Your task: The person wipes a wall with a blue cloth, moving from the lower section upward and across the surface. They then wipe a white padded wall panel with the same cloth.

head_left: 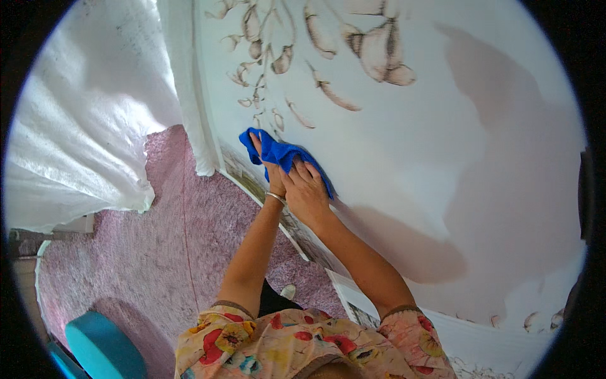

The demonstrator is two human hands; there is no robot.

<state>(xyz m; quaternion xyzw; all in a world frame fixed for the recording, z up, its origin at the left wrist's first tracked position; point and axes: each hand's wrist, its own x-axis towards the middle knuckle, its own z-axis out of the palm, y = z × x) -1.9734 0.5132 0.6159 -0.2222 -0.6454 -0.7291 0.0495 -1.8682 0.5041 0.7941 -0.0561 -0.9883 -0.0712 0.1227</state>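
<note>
A crumpled blue cloth (pixel 284 150) lies against a white wall (pixel 393 156) printed with brown-tinted hanging flowers. My left hand (pixel 274 174), with a silver bangle at its wrist, is partly wrapped by the cloth. One of its fingers shows between the folds, and the others are covered. My right hand (pixel 307 188) rests just beside it, fingers spread over the cloth's lower part, with the fingertips partly under a fold. The two hands touch or overlap near the left wrist. Below the cloth runs a printed landscape strip (pixel 246 179) along the wall's bottom edge.
White curtains (pixel 80 132) hang on the left, one narrow panel (pixel 187 94) close to the wall. Pinkish-purple carpet (pixel 142 251) covers the floor. A teal round-edged seat (pixel 104 346) stands at lower left. A dark object (pixel 585 194) sits at the right rim.
</note>
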